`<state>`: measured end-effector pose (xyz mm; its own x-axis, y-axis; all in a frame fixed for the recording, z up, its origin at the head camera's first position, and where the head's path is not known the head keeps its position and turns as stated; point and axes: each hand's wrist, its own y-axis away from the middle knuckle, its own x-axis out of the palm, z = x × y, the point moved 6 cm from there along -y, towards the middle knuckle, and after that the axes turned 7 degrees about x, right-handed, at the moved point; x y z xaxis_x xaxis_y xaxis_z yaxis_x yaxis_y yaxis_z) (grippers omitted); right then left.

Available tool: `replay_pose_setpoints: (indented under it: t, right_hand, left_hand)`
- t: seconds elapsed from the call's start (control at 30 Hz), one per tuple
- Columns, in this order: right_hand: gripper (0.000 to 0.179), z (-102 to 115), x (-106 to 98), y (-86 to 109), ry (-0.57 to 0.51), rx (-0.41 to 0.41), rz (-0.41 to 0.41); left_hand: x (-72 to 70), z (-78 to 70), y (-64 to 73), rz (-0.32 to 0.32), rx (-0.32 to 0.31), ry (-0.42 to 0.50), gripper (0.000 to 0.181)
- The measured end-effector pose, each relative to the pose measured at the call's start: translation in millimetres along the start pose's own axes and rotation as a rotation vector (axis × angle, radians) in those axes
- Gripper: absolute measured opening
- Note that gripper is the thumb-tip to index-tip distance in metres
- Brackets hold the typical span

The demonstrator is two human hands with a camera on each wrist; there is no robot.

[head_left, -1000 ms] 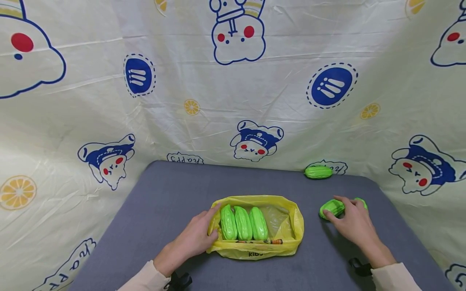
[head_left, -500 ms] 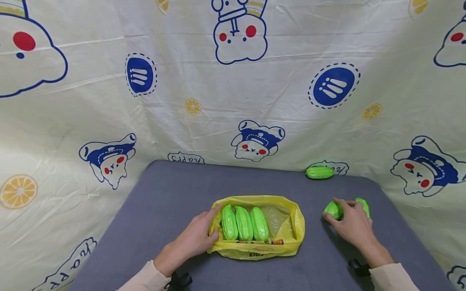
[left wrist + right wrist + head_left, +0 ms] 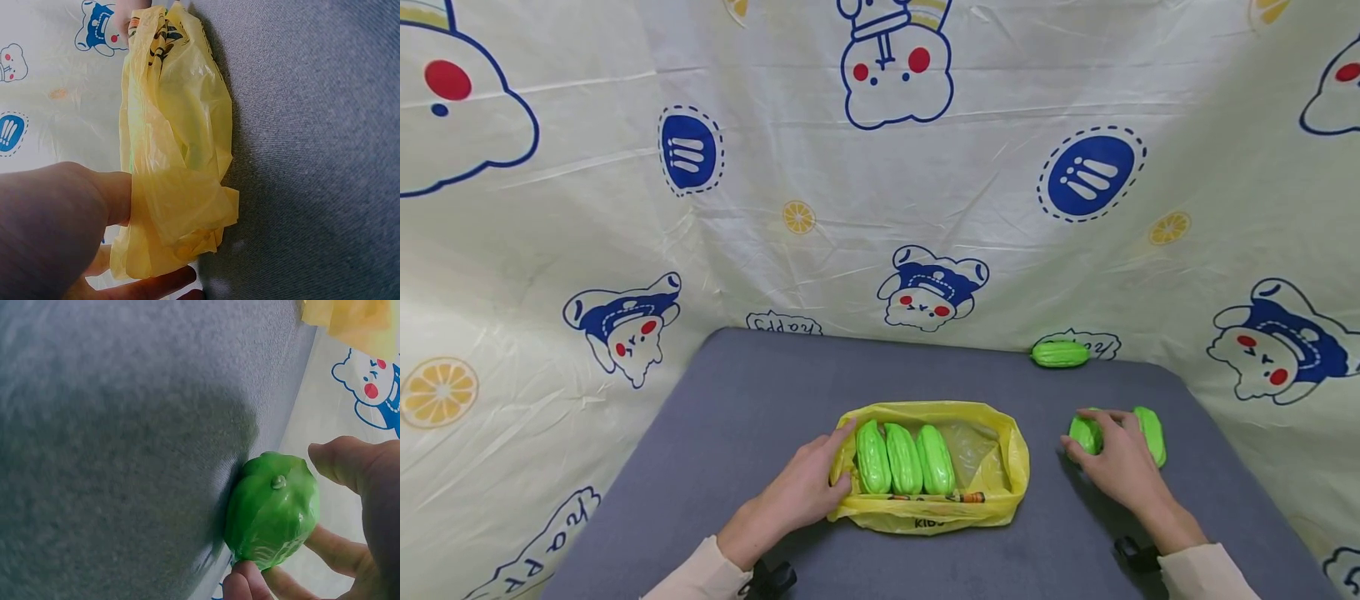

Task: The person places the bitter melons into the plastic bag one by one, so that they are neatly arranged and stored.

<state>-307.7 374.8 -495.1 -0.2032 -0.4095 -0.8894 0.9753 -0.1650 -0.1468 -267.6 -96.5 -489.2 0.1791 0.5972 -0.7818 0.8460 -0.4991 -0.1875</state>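
Observation:
My left hand (image 3: 805, 479) grips the left end of a yellow plastic bag (image 3: 925, 525), which lies with its mouth open upward. Inside the bag, three green ribbed bitter melons (image 3: 903, 460) stand side by side at the left. In the left wrist view the thumb meets the bag's (image 3: 187, 200) edge, other fingers below. To the right, my right hand (image 3: 1127, 467) has its fingers curled round another bitter melon (image 3: 1084, 433); in the right wrist view fingertips touch that melon's (image 3: 275, 512) underside, and whether the thumb touches is unclear.
One more bitter melon (image 3: 1151, 437) lies just right of my right hand. Another melon (image 3: 1060, 354) sits at the back edge of the grey table (image 3: 760, 392). A printed cloth (image 3: 820, 275) hangs behind and beside the table.
My right hand has shifted slightly left with its melon, which has turned to point more front to back. The melon at its right shows more fully. The left hand stays at the bag.

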Motion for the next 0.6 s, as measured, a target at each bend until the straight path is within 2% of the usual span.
replay_pose_setpoints:
  t: [0.2,0.37,0.6]
  right_hand:
    - [0.052,4.6,2.3,2.1,-0.032,-0.043,-0.044]
    - [0.049,7.2,4.3,2.5,-0.038,-0.057,-0.027]
    - [0.068,8.0,3.7,0.5,-0.017,-0.023,0.029]
  left_hand:
    - [-0.1,0.2,0.0,0.007,-0.006,0.006,0.084]
    - [-0.7,-0.2,0.0,0.011,-0.006,0.013,0.084]
    - [-0.4,0.9,0.8,0.011,-0.008,0.024,0.085]
